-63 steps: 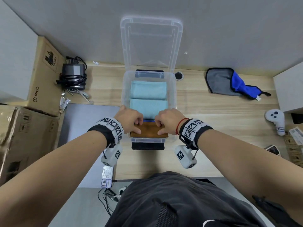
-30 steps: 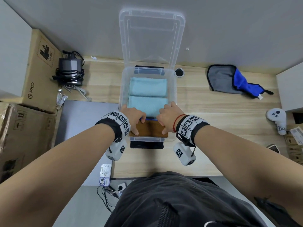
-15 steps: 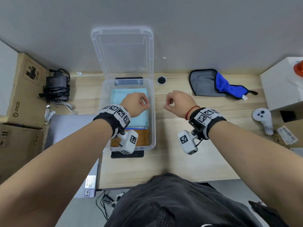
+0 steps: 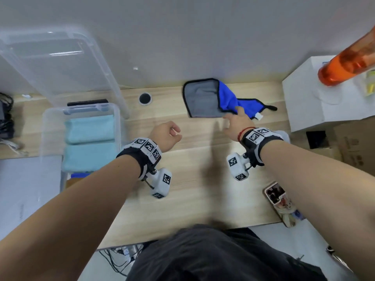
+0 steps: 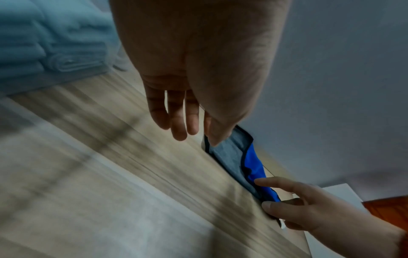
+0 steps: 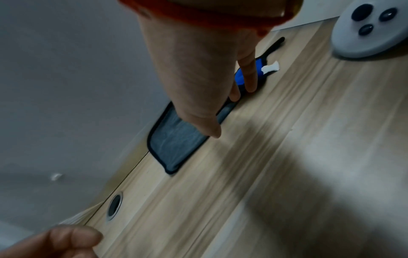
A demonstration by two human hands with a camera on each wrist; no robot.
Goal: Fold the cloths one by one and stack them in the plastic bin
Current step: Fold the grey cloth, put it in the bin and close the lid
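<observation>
A clear plastic bin (image 4: pixel 119 126) stands at the left with its lid up against the wall. Two folded light blue cloths (image 4: pixel 89 142) lie in it, and a brown one shows at the near end (image 4: pixel 69 182). A grey and blue cloth (image 4: pixel 205 100) lies crumpled on the desk by the wall. My right hand (image 4: pixel 233 113) reaches out with straight fingers (image 6: pixel 248 78) that touch the cloth's (image 6: pixel 174 141) near edge. My left hand (image 4: pixel 175 133) hovers over the bare desk between bin and cloth, fingers (image 5: pixel 176 120) relaxed and empty.
A white box (image 4: pixel 324 98) with an orange bottle (image 4: pixel 349 59) stands at the right, with cardboard boxes (image 4: pixel 355 147) beside it. A phone (image 4: pixel 278 201) lies near the front edge, a white controller (image 6: pixel 371 28) right of the cloth. A cable hole (image 4: pixel 145 98) sits between bin and cloth.
Both hands have left the brown cloth in the bin and moved right. My right hand has stretched out to the grey and blue cloth. The head view has swung right.
</observation>
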